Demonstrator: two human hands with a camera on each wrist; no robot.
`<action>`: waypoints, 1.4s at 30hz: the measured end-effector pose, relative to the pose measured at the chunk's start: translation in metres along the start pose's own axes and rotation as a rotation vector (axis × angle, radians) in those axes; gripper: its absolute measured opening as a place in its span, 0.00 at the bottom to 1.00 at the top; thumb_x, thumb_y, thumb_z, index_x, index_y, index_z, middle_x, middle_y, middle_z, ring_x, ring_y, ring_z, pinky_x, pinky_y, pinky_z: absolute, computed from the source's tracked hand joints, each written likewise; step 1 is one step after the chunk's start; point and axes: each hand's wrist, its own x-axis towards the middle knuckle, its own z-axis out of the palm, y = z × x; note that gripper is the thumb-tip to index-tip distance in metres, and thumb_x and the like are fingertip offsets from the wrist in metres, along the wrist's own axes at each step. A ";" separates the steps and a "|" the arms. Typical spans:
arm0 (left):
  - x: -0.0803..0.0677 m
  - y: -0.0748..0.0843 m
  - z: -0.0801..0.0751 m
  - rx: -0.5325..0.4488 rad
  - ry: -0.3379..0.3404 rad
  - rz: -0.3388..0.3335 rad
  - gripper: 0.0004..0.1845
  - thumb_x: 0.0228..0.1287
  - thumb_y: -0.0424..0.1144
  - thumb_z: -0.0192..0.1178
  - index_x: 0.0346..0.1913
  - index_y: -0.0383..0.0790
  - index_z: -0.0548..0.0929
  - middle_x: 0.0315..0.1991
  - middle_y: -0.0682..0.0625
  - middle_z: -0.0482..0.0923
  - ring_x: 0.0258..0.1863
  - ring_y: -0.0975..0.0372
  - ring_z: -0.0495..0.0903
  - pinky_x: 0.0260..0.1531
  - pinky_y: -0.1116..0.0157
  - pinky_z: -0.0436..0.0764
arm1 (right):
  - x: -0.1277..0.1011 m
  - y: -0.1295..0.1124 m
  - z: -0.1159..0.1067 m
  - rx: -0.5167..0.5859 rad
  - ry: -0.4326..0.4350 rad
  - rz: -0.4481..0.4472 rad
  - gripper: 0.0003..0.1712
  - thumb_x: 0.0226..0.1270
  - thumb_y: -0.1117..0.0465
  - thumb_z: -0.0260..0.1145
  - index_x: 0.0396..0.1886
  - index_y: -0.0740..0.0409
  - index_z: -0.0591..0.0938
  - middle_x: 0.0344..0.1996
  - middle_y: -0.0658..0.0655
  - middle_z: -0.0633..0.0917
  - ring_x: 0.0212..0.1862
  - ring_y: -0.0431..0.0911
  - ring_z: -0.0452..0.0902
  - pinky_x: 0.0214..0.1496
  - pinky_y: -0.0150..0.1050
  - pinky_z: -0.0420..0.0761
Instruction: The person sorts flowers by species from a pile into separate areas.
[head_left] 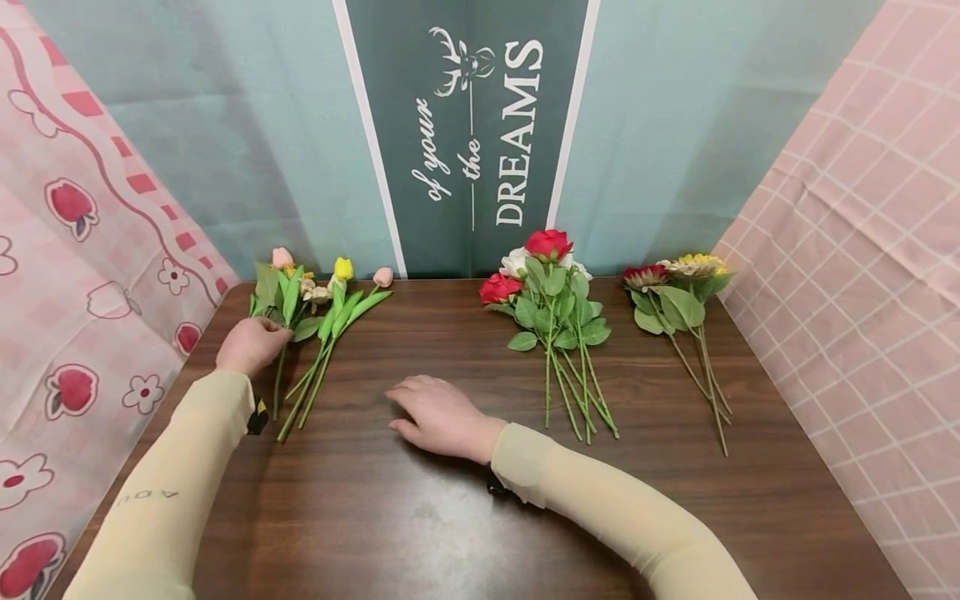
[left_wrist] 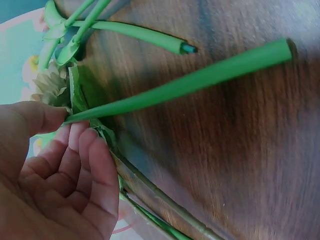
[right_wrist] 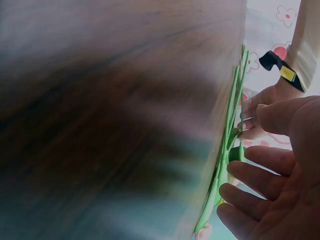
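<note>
Step in hand: picking from the tulip bunch at the far left corner of the table; by my reading this is the first grasp of a flower, with nothing lifted yet.
Left hand: the left hand sits at the lower part of the bunch, its fingers curled against leaves, with thumb and fingertips pinching where a green stem meets the foliage.
Right hand: the right hand lies flat on the table near the middle of the front half, fingers relaxed and spread, holding nothing.
Tulip bunch: pink, yellow and pale heads point at the far edge; the stems fan toward the front left, resting on the wood.
Other flowers: a rose bunch lies right of centre by the far edge; a sunflower bunch lies near the far right corner, well apart from both hands.
Backdrop: a dark banner stands behind the table.
Next move calls for: probably a firmer hold on one stem alone, so it separates from its neighbours without dragging them; the free hand could steady the rest.
</note>
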 end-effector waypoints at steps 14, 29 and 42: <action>-0.025 0.027 -0.003 -0.355 -0.017 0.053 0.26 0.78 0.48 0.54 0.58 0.23 0.78 0.51 0.31 0.78 0.32 0.63 0.85 0.42 0.54 0.88 | -0.022 0.024 -0.011 0.111 0.052 0.083 0.26 0.78 0.48 0.62 0.67 0.57 0.79 0.62 0.54 0.82 0.67 0.48 0.74 0.72 0.42 0.69; -0.053 0.139 0.094 -0.781 -0.191 0.169 0.18 0.73 0.40 0.64 0.54 0.27 0.80 0.51 0.28 0.80 0.32 0.56 0.86 0.39 0.60 0.88 | -0.082 0.046 -0.020 0.500 0.157 0.271 0.18 0.76 0.53 0.65 0.58 0.55 0.86 0.54 0.49 0.86 0.58 0.44 0.80 0.62 0.45 0.78; -0.071 0.228 0.151 -0.974 -0.151 0.353 0.11 0.71 0.41 0.67 0.47 0.36 0.84 0.41 0.32 0.82 0.30 0.58 0.84 0.36 0.57 0.89 | -0.118 0.057 -0.017 0.895 0.275 0.442 0.17 0.74 0.57 0.67 0.54 0.64 0.84 0.38 0.53 0.88 0.36 0.45 0.83 0.37 0.39 0.85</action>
